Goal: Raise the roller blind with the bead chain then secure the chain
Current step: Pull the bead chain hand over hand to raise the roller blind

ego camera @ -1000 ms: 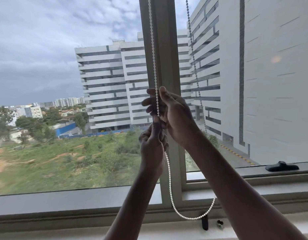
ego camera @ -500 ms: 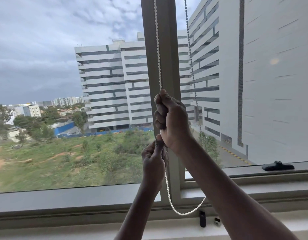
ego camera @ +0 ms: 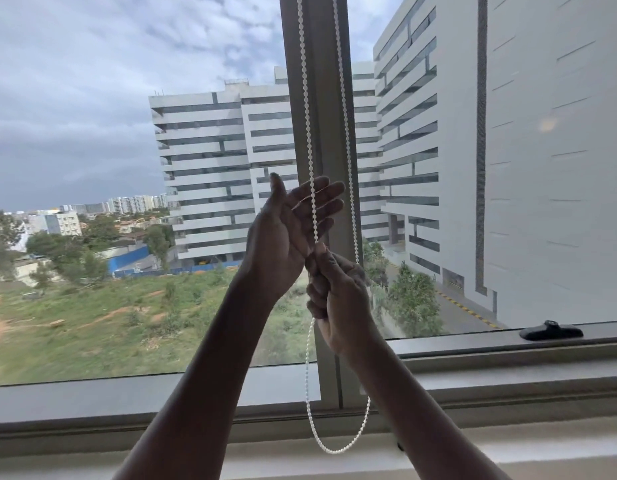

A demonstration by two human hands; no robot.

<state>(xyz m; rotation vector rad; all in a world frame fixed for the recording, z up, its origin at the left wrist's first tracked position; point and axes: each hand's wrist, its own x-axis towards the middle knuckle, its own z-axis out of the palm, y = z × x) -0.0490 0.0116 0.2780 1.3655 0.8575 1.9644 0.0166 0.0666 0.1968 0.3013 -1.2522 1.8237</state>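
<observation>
- While the right hand (ego camera: 338, 292) gripped the bead chain (ego camera: 309, 133) low against the window mullion (ego camera: 321, 98), tension held
- Left hand (ego camera: 286, 233) was spread wide above, fingers behind the chain, positioned to regrip

Big window (ego camera: 127, 202) with a grey post (ego camera: 321, 98) down the middle. Outside, cloudy sky (ego camera: 92, 64), tall white buildings (ego camera: 210, 168), green grass (ego camera: 92, 323). Black handle (ego camera: 551, 330) on the frame.
</observation>
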